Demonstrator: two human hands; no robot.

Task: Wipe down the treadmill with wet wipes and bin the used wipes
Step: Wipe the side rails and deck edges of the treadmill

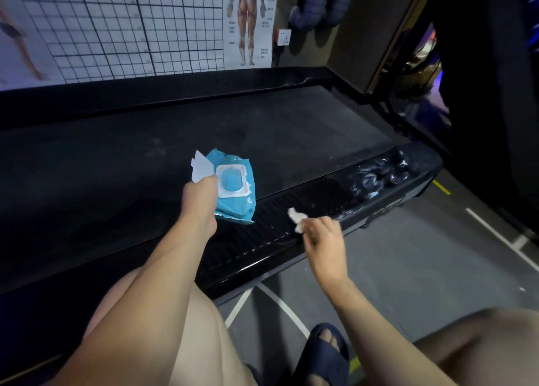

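Left hand (201, 194) grips the blue wipe pack (236, 200) by its edge, white lid (200, 167) flipped open toward ten o'clock, above the treadmill belt (116, 158). Right hand (323, 240) pinches a crumpled wipe (296, 217) over the ribbed side rail (256, 243). A black bag (376, 178) sits on the rail at two o'clock from that hand.
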